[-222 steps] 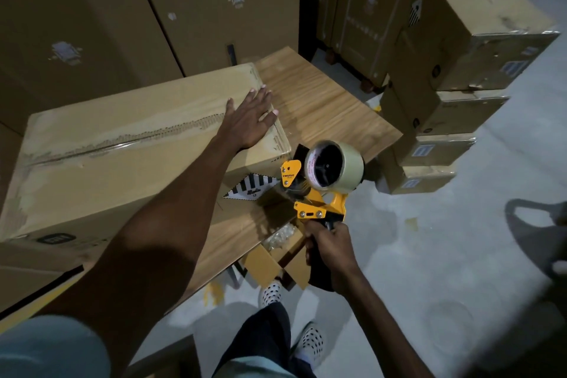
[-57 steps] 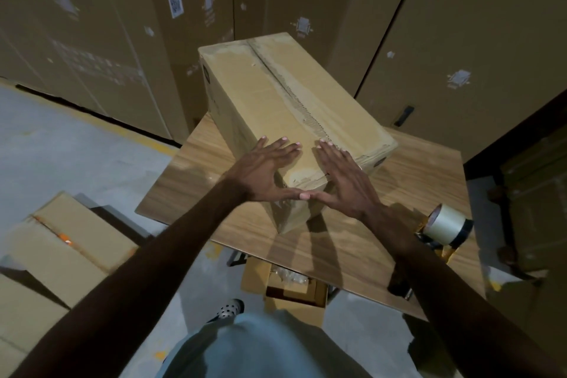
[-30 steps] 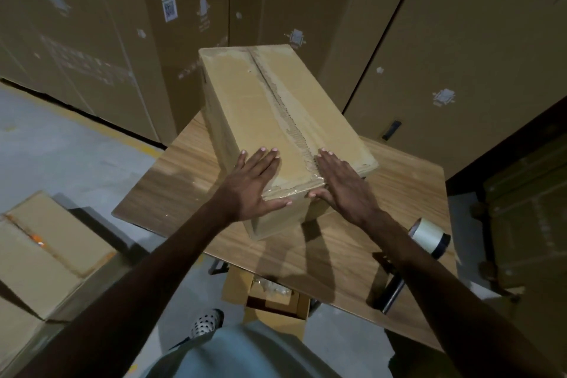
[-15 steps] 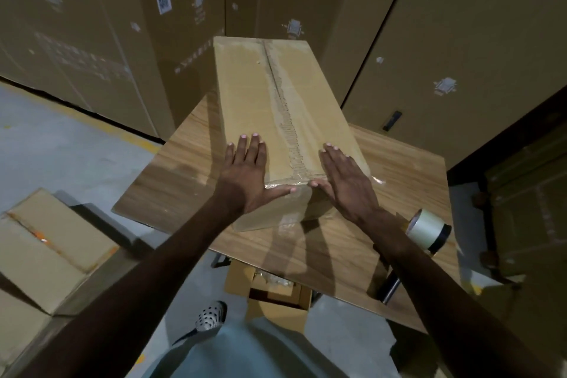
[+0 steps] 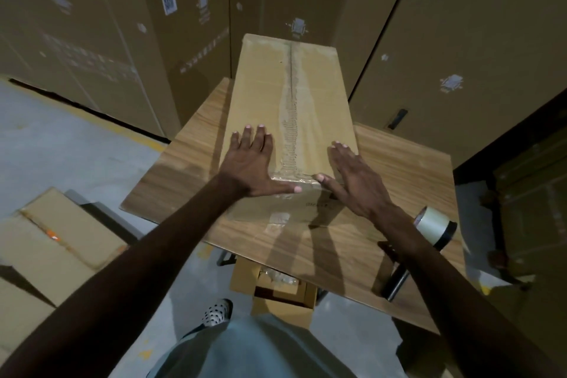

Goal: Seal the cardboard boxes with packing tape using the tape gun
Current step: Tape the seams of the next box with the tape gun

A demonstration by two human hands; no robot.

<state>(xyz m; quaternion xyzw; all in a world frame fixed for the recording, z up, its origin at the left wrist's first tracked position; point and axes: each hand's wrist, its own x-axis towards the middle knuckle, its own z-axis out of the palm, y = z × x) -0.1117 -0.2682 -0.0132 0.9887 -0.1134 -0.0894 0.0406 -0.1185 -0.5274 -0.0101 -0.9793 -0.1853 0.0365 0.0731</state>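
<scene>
A long cardboard box (image 5: 310, 95) lies on the wooden table (image 5: 399, 169), its centre seam running away from me with torn paper along it. Clear tape covers the near end of the seam and folds down the front face. My left hand (image 5: 251, 163) lies flat on the box top left of the seam, thumb stretched along the near edge. My right hand (image 5: 352, 176) lies flat on the right side, thumb touching the taped edge. The tape gun (image 5: 434, 225) with its pale roll rests on the table at the right, partly behind my right forearm.
Tall cardboard cartons (image 5: 460, 24) stand close behind the table. Flat boxes (image 5: 52, 242) lie on the grey floor at the left. A small open carton (image 5: 276, 288) sits under the table's near edge, beside my foot (image 5: 216, 313). More boxes stand at the far right.
The box has turned so its seam now points straight away from me. Both hands stayed flat on its near end and have spread slightly further apart.
</scene>
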